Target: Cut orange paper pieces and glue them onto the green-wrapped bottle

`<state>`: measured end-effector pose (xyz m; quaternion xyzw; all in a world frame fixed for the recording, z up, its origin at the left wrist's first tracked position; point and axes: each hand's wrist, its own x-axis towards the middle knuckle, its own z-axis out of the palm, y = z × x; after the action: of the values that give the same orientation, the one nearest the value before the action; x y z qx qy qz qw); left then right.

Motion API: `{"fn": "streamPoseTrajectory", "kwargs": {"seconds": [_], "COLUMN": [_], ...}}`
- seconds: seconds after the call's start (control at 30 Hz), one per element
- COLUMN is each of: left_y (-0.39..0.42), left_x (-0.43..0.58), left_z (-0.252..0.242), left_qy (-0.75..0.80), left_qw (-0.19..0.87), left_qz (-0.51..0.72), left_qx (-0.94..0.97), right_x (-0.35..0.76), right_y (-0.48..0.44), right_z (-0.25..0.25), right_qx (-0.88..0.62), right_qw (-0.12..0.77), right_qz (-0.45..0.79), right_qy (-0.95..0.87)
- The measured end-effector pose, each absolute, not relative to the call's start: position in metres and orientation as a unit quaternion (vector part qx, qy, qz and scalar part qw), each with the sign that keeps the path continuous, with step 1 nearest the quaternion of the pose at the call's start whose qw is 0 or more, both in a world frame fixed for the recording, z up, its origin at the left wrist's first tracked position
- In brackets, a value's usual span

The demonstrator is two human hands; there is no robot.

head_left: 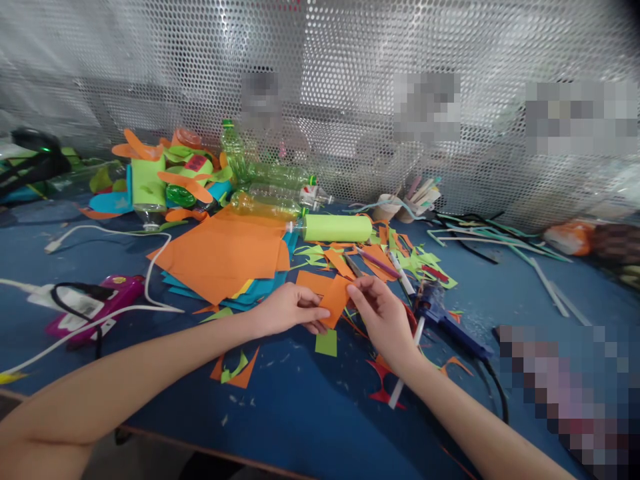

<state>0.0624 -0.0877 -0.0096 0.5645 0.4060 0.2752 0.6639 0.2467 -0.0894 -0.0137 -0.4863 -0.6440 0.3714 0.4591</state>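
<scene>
Between my two hands is a small rectangular piece of orange paper [336,301], raised a little off the table and tilted. My left hand [295,310] pinches its lower left edge between thumb and fingers. At its upper right corner, my right hand [381,313] grips with thumb and fingertips. Just below lies a small green paper square [327,343]. Another orange paper piece [313,283] rests behind the held one. Close to my right wrist is a blue glue gun [453,323] with a white glue stick [406,367] by it.
Stacked orange sheets [235,250] lie over blue ones. Behind them are a green-wrapped bottle [337,228], clear plastic bottles [273,175] and paper-decorated bottles [149,183]. Paper scraps [420,263] spread across the middle. A purple power strip [117,297] with cables sits left; a perforated metal screen [345,87] stands behind.
</scene>
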Motion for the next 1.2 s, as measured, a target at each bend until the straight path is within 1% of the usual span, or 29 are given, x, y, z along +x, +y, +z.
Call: {"fn": "streamPoseTrajectory", "kwargs": {"seconds": [0.3, 0.6, 0.77, 0.83, 0.9, 1.0, 1.07, 1.2], "left_y": [-0.0882, -0.0879, -0.0870, -0.0864, -0.0860, -0.0862, -0.0868, -0.0882], "left_x": [0.0619, 0.0638, 0.0638, 0.0629, 0.0618, 0.0612, 0.0616, 0.0628], "left_z": [-0.0088, -0.0081, -0.0121, -0.0138, -0.0145, -0.0143, -0.0140, -0.0139], "left_qy": [0.375, 0.413, 0.407, 0.395, 0.386, 0.377, 0.375, 0.373], "left_qw": [0.649, 0.658, 0.659, 0.654, 0.646, 0.641, 0.643, 0.655], "left_qz": [0.288, 0.278, 0.308, 0.333, 0.352, 0.363, 0.371, 0.385], "left_qx": [0.596, 0.564, 0.553, 0.554, 0.557, 0.561, 0.555, 0.533], "right_x": [0.2483, 0.2489, 0.2465, 0.2448, 0.2434, 0.2425, 0.2425, 0.2424], "right_y": [-0.0876, -0.0891, -0.0877, -0.0888, -0.0906, -0.0929, -0.0934, -0.0937], "right_z": [-0.0152, -0.0138, -0.0139, -0.0146, -0.0152, -0.0153, -0.0148, -0.0129], "right_qx": [-0.486, -0.491, -0.475, -0.469, -0.462, -0.453, -0.452, -0.445], "right_qw": [0.463, 0.457, 0.460, 0.439, 0.398, 0.356, 0.353, 0.376], "right_qz": [0.371, 0.369, 0.393, 0.415, 0.429, 0.426, 0.420, 0.423], "right_qy": [-0.641, -0.643, -0.638, -0.644, -0.666, -0.698, -0.703, -0.694]}}
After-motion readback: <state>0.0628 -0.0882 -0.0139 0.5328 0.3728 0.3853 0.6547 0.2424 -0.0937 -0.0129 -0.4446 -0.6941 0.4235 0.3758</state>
